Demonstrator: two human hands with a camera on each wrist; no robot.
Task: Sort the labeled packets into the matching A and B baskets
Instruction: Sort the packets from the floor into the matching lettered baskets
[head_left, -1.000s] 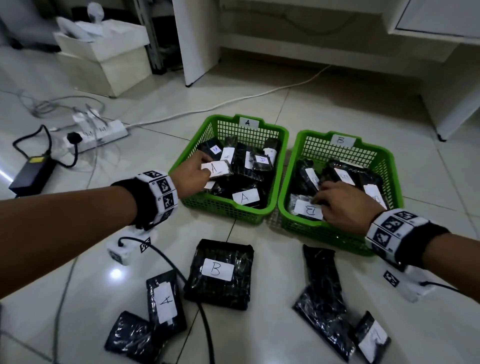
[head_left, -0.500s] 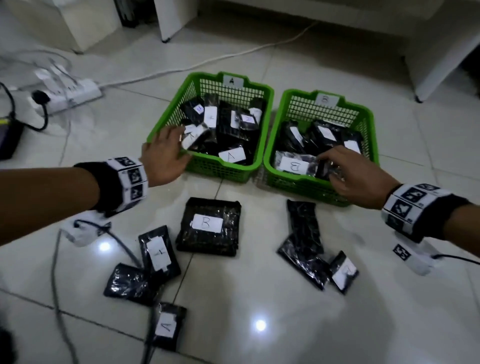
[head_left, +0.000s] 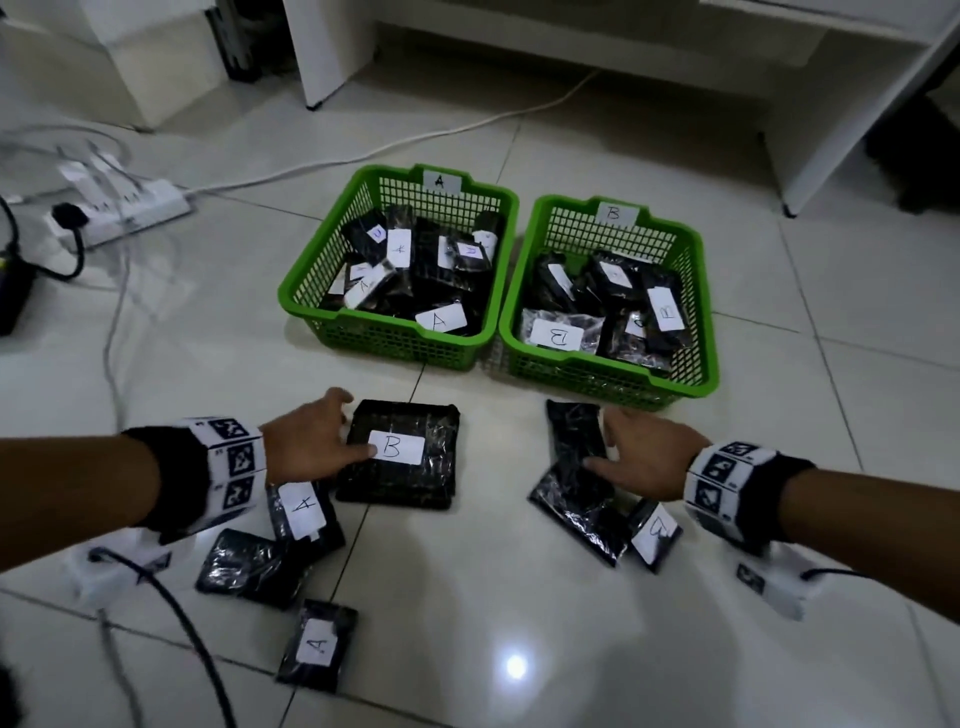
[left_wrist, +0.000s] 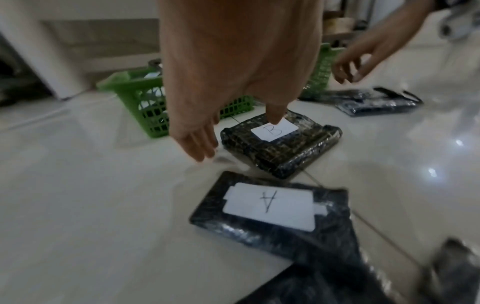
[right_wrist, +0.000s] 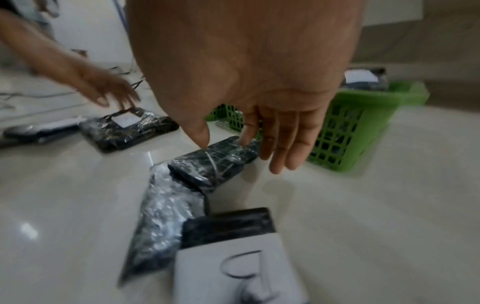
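Two green baskets stand side by side on the floor: basket A (head_left: 395, 345) on the left and basket B (head_left: 597, 376) on the right, both holding several black labeled packets. In front of them my left hand (head_left: 337, 431) is open beside the large square packet marked B (head_left: 415, 483), its thumb (left_wrist: 275, 117) touching the white label. My right hand (head_left: 605, 441) is open over a long black packet with no visible label (head_left: 574, 426), its thumb (right_wrist: 205, 142) touching the wrap. More packets lie on the floor: two marked A (head_left: 304, 512) (head_left: 317, 644), a small one marked B (head_left: 654, 535), and unlabeled ones.
A white power strip (head_left: 124, 208) with plugs and cables lies at the far left. A white cable (head_left: 415, 140) runs behind the baskets. A black cable (head_left: 197, 644) crosses the floor near my left wrist. White furniture legs (head_left: 332, 47) stand at the back.
Both hands have left the baskets and come back toward me, down onto the floor packets. The left now touches the large B packet, the right the long black one.
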